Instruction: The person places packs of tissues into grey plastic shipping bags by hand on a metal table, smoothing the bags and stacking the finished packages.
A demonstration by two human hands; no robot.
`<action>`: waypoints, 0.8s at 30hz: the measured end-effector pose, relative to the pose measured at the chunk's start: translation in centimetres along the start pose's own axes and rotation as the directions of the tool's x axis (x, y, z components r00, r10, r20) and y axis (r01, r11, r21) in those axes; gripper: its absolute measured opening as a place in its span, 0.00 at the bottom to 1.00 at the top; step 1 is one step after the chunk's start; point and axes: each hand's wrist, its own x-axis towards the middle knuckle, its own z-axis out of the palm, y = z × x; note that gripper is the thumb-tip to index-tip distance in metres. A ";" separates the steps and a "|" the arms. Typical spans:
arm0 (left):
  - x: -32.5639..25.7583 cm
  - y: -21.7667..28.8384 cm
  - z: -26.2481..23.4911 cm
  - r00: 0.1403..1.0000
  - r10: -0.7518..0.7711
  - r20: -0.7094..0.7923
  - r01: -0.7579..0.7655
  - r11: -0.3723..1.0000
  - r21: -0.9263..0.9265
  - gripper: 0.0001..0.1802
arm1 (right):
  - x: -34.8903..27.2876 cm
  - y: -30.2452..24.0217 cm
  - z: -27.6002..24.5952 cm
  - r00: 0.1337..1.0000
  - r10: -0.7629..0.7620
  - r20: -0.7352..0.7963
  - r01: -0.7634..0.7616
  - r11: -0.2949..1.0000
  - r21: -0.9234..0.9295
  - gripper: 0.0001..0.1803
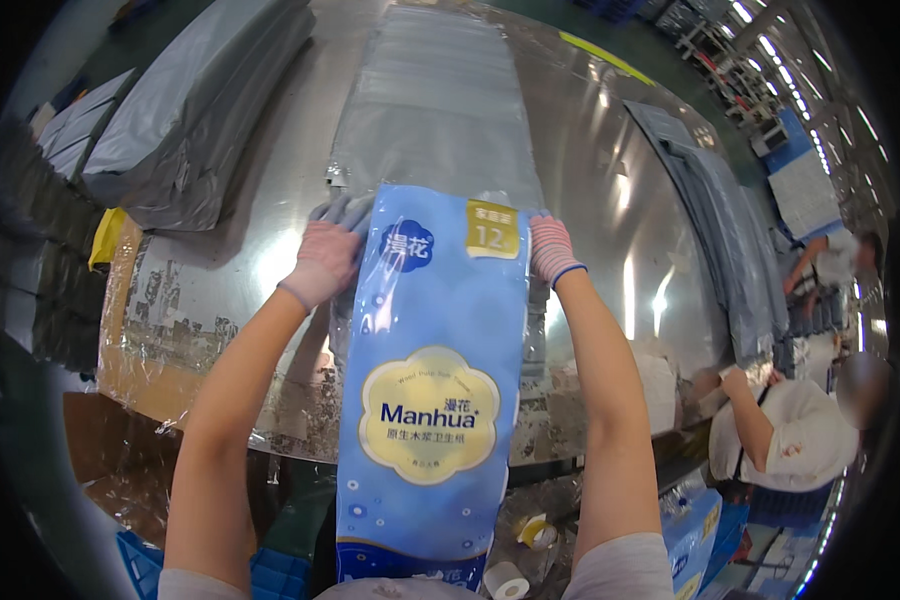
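Observation:
A long blue plastic pack of toilet paper (440, 310) with a cream flower-shaped label stretches from near my body up onto the metal table. My left hand (325, 258), in a pale glove with grey fingertips, grips the far left side of the pack. On the opposite side my right hand (554, 248), in a red-and-white striped glove with a blue cuff, is closed against the far right edge. Both hands' fingertips are partly hidden. Just beyond the pack's far end lies a stack of flat grey plastic bags (430, 100); grey plastic also shows beside the pack.
Large grey bag piles (195, 110) stand at the left, and more grey bags (715, 220) lie along the right edge. Two other people work at the far right, one in a white top (795, 435). A loose toilet roll (507, 580) and blue crate (280, 573) are below.

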 end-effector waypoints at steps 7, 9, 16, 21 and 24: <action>-3.5 -8.6 1.7 0.602 -0.782 0.161 0.718 0.618 0.319 0.33 | 3.3 -2.3 -3.9 0.963 -0.081 0.258 0.086 0.996 -0.008 0.10; -3.6 -8.3 1.4 0.698 -0.704 0.135 0.620 0.687 0.379 0.34 | 4.0 0.7 -1.3 0.968 -0.077 0.239 0.033 0.983 0.183 0.14; 3.9 -1.5 1.8 0.903 -0.202 0.379 0.185 0.979 0.083 0.28 | 5.9 -0.4 -2.9 0.978 -0.077 0.196 0.069 0.996 0.049 0.14; 7.6 -1.3 3.9 0.879 -0.126 0.459 -0.039 0.942 0.334 0.26 | 8.4 2.0 -2.0 0.986 0.130 0.103 -0.161 0.901 0.403 0.10; 8.6 -2.2 4.1 0.985 -0.086 0.149 0.024 0.926 0.378 0.29 | 7.4 1.8 -2.3 0.982 0.181 0.055 -0.177 0.777 0.604 0.10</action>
